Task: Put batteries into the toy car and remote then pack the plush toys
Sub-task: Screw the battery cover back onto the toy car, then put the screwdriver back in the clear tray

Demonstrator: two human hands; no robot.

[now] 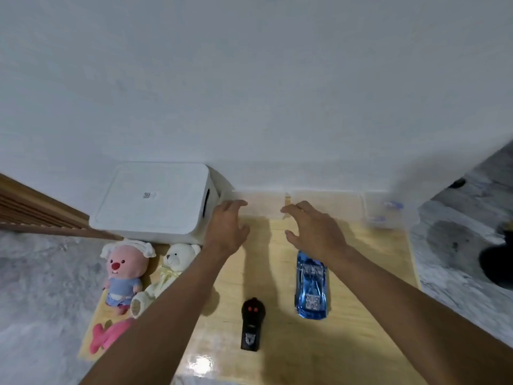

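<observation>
A blue toy car [311,287] lies on the wooden table [369,273], nose away from me. To its left lies a black remote [252,323] with two red buttons. At the table's left edge lie a pink plush in blue clothes [123,273], a cream teddy bear [169,270] and a pink plush [107,336] partly hidden by my left arm. My left hand [226,226] and my right hand [313,229] hover over the far part of the table, fingers spread and relaxed, holding nothing, near a clear plastic box [266,204] by the wall.
A white lidded storage bin [155,201] stands at the back left against the wall. Another clear container [385,212] with blurred blue items sits at the back right. Grey floor surrounds the table, with dark objects [497,262] at the right.
</observation>
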